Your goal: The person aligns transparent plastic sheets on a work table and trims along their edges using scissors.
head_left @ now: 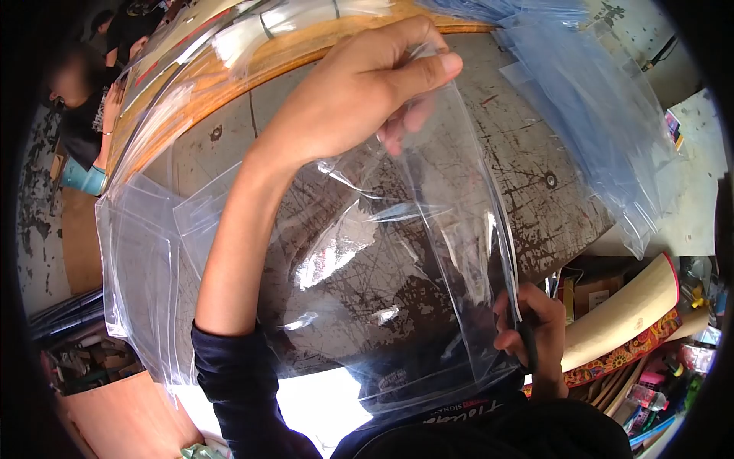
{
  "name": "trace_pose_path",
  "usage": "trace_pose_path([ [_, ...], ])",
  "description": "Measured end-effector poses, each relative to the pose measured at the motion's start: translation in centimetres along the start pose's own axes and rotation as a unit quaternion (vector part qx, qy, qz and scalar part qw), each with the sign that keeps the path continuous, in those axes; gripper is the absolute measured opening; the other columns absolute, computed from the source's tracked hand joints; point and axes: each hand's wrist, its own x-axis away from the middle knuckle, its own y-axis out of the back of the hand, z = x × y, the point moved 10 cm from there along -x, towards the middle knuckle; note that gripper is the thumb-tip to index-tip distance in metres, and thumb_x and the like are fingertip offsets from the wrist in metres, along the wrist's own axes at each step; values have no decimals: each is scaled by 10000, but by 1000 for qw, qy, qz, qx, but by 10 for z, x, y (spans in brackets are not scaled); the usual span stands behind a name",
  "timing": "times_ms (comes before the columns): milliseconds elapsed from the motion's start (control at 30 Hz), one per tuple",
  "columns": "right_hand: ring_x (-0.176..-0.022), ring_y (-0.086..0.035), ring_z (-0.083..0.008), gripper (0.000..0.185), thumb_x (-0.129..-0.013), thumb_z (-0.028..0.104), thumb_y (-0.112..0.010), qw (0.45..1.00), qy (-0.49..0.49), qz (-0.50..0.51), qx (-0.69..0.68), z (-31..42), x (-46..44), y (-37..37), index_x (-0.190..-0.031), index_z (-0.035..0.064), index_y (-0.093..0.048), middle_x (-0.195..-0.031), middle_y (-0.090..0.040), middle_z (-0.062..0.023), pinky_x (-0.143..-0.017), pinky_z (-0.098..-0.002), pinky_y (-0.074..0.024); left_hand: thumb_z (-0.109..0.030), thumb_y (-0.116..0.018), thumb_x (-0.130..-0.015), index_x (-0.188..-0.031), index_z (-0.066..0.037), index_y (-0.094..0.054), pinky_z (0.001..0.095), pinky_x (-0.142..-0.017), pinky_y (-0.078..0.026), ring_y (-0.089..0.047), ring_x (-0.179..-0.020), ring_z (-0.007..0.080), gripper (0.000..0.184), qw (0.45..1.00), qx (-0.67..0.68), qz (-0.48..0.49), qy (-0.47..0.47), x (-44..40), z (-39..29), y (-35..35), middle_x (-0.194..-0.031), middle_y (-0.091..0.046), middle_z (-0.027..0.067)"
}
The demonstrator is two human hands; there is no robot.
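My left hand (pixel 397 84) reaches across the worktable and pinches the top edge of a clear plastic sheet (pixel 451 222) between thumb and fingers. The sheet hangs down toward my body, shiny with reflections, with a long fold or seam along its right side. At the lower right, my right hand (pixel 539 325) is closed around scissors (pixel 526 344) with dark handles. Their blades point up along the sheet's right edge; whether they are open or closed is hard to tell. Part of my right hand shows through or behind the plastic.
More clear plastic pieces (pixel 141 260) lie at the left of the scratched worktable (pixel 535 176). A stack of bluish plastic sheets (pixel 589 122) covers the far right. Beyond the wooden rim lie bundled strips (pixel 260 38). People (pixel 80 115) sit at the far left. A rolled sheet (pixel 627 314) leans at the right.
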Motion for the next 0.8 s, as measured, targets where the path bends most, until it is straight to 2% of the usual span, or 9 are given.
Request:
trace_pose_path([
  [167,-558,-434,-12,468,-597,287,-824,1000,-3,-5,12,1,1,1,-890,26,-569,-593,-509,47,-501,-166,-310,-341,-461,-925,-829,-77,-487,170,-350,-324,-410,-355,54,283,1000,0,3,-5,0,-1,-2,-492,-429,-20],
  [267,-598,-457,-21,487,-606,277,-821,999,-8,12,35,-1,1,-2,-929,21,-561,-682,-548,17,-523,-168,-332,-344,-464,-923,-836,-75,-491,175,-350,-324,-410,-356,57,283,1000,2,5,-8,0,0,-1,-493,-430,-18],
  [333,-649,-473,-36,538,-612,289,-820,998,10,6,-57,0,-1,-4,-974,8,-540,-799,-567,-15,-550,-174,-346,-346,-472,-919,-847,-76,-496,180,-350,-321,-408,-355,61,281,1000,-3,-7,-5,0,2,3,-492,-432,-16],
  [433,-668,-470,-47,581,-620,321,-816,997,10,33,-70,6,-1,-7,-992,-9,-517,-873,-560,-30,-567,-185,-351,-348,-479,-915,-853,-78,-499,183,-349,-317,-410,-355,65,277,1000,4,-26,13,2,0,9,-490,-431,-13],
  [633,-624,-442,-43,577,-628,349,-813,987,19,36,-153,24,-11,-17,-955,-22,-516,-809,-539,-9,-555,-195,-339,-354,-477,-914,-852,-83,-487,182,-351,-316,-422,-358,66,278,1000,23,17,-3,2,-5,-9,-495,-462,-6],
  [800,-618,-441,-44,559,-640,340,-809,991,32,48,-124,30,-15,-18,-950,-22,-517,-770,-522,-1,-547,-191,-323,-356,-468,-919,-851,-80,-479,181,-354,-319,-426,-358,64,285,1000,19,4,-6,3,-8,-2,-491,-468,-6],
])
